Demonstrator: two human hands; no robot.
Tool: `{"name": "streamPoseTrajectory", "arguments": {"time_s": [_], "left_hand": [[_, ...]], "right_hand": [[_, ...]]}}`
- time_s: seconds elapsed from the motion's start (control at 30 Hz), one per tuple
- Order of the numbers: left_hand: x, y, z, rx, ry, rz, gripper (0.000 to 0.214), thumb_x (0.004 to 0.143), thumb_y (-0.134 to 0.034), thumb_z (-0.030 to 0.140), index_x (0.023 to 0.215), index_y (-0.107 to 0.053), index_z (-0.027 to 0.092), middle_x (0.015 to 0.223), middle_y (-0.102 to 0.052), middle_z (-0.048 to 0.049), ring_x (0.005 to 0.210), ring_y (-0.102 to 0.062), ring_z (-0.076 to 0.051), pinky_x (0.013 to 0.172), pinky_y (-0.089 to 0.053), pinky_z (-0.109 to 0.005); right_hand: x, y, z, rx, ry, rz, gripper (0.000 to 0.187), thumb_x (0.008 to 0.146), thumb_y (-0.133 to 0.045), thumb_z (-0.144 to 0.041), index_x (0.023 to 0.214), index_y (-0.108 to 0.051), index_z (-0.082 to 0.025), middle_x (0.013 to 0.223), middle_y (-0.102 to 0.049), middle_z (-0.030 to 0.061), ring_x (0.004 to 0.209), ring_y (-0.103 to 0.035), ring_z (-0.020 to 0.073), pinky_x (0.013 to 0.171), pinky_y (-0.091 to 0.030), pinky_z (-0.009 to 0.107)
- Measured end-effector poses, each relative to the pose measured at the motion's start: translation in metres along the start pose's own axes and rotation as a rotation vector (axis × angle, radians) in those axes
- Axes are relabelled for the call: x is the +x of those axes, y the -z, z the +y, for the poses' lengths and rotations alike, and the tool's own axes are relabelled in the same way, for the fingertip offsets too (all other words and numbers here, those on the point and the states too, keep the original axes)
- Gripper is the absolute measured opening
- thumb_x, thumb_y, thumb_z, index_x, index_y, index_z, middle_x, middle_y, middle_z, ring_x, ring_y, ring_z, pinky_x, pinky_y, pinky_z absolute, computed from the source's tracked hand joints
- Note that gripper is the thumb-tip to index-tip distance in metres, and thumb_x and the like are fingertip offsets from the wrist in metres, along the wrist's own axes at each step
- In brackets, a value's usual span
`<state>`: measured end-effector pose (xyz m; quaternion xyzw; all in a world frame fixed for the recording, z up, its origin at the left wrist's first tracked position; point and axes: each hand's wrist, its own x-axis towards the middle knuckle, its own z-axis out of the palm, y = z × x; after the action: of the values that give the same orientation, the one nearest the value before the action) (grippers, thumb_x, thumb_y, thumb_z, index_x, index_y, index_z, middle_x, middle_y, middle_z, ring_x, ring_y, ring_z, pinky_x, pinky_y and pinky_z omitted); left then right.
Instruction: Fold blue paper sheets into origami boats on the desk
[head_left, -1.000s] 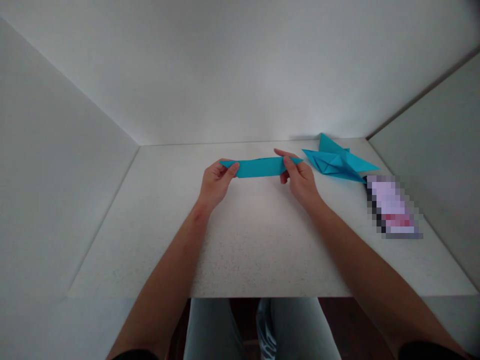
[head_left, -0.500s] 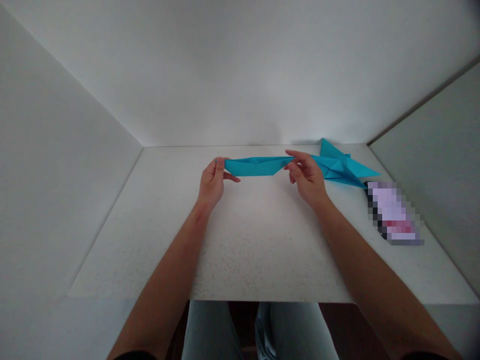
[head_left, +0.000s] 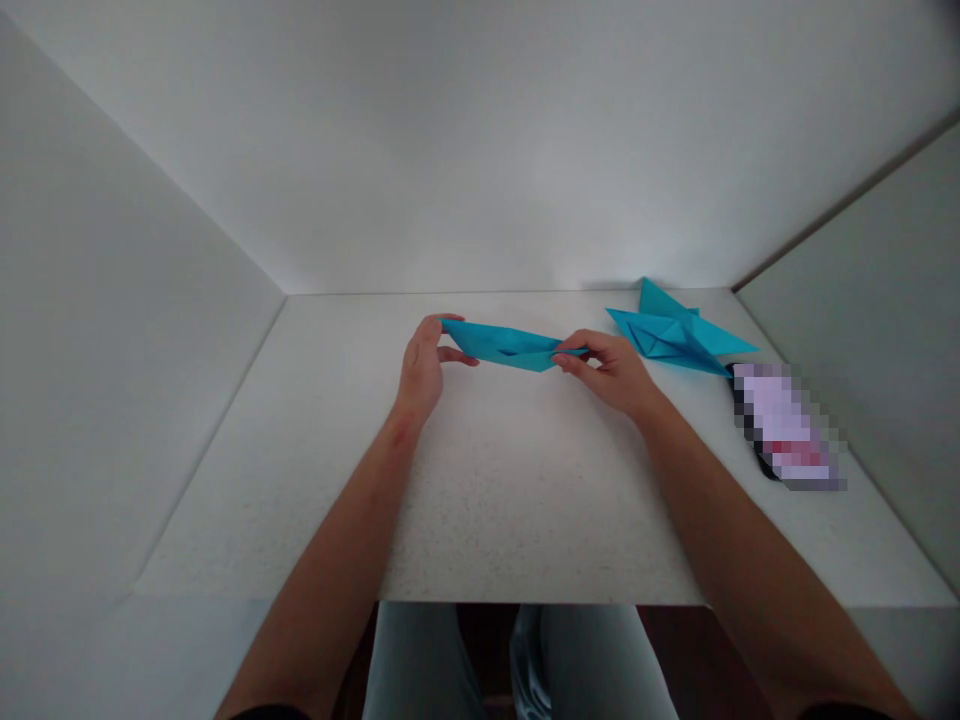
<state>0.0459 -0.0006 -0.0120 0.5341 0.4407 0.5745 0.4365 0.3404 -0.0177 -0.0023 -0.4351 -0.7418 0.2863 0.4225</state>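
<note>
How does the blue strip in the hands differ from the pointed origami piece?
The strip is long and narrow, the piece broad and many-pointed. The strip is held between the left hand and right hand; the piece lies on the counter. Both are folded blue paper.

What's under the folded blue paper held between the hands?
The speckled white countertop lies below the folded blue paper, held by the left hand and right hand. The patch directly beneath the paper is hidden from view.
</note>
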Motion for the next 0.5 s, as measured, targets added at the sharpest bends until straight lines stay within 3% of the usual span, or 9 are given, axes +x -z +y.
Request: {"name": "streamPoseTrajectory", "arguments": {"time_s": [0.13,0.27,0.5], "left_hand": [[0.000,0.003,-0.004,0.068,-0.009,0.085,0.057,0.105,-0.043,0.073,0.117,-0.067,0.022,0.112,-0.074,-0.0084,0.059,-0.068,-0.012,0.061,-0.062,-0.029],[-0.001,0.002,-0.002,0.086,0.008,0.092,0.054,0.105,-0.046,0.070,0.114,-0.068,0.022,0.107,-0.074,-0.0067,0.059,-0.066,-0.011,0.062,-0.059,-0.028],[-0.002,0.003,0.000,0.092,0.024,0.098,0.055,0.104,-0.048,0.070,0.112,-0.070,0.020,0.103,-0.073,-0.0063,0.061,-0.065,-0.011,0.064,-0.059,-0.027]], "right_hand": [[0.002,0.027,0.003,-0.160,0.064,0.130,0.030,0.099,-0.072,-0.054,0.096,-0.081,-0.026,0.088,-0.076,0.0049,0.069,-0.063,0.0175,0.064,-0.052,0.033],[-0.002,0.058,-0.002,-0.343,0.053,0.144,0.026,0.100,-0.071,-0.051,0.098,-0.084,-0.028,0.096,-0.077,0.0063,0.076,-0.066,0.0207,0.072,-0.055,0.037],[-0.038,0.089,0.001,-0.458,-0.029,0.211,0.023,0.100,-0.072,-0.049,0.097,-0.087,-0.032,0.104,-0.079,0.0069,0.094,-0.073,0.0277,0.091,-0.059,0.047]]}}
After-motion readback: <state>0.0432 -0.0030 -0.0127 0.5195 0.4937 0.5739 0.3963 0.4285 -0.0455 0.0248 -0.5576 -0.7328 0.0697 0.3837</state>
